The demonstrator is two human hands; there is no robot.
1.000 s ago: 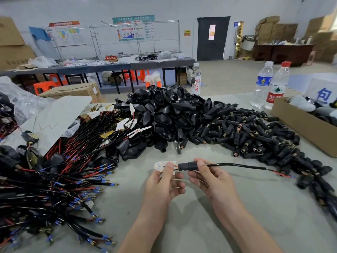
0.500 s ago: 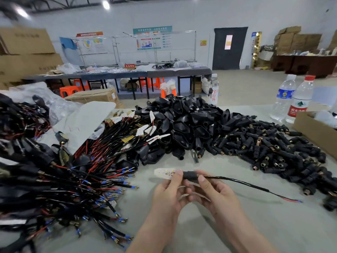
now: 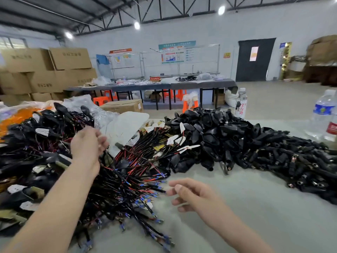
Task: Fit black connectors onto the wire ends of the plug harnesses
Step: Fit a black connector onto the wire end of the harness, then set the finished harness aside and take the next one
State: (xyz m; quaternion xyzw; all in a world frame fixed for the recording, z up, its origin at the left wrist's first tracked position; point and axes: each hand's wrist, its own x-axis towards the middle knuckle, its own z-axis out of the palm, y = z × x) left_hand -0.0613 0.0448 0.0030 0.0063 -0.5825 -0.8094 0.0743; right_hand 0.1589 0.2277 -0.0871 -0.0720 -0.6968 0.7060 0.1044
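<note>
My left hand (image 3: 87, 143): above plug harnesses (image 3: 127, 179) heaped at the left edge of the table (image 3: 237, 207); blurred, so I cannot tell its grip.
My right hand (image 3: 193, 196): fingers loose, holding nothing.
Black connectors (image 3: 291, 161): piled toward the right edge.

Head-level view forward over cluttered table (image 3: 237, 207)

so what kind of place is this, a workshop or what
Probably a factory assembly hall: heaps of wire harnesses and black connectors cover the work table, cardboard boxes are stacked by the wall, and steel roof trusses run overhead.
</note>
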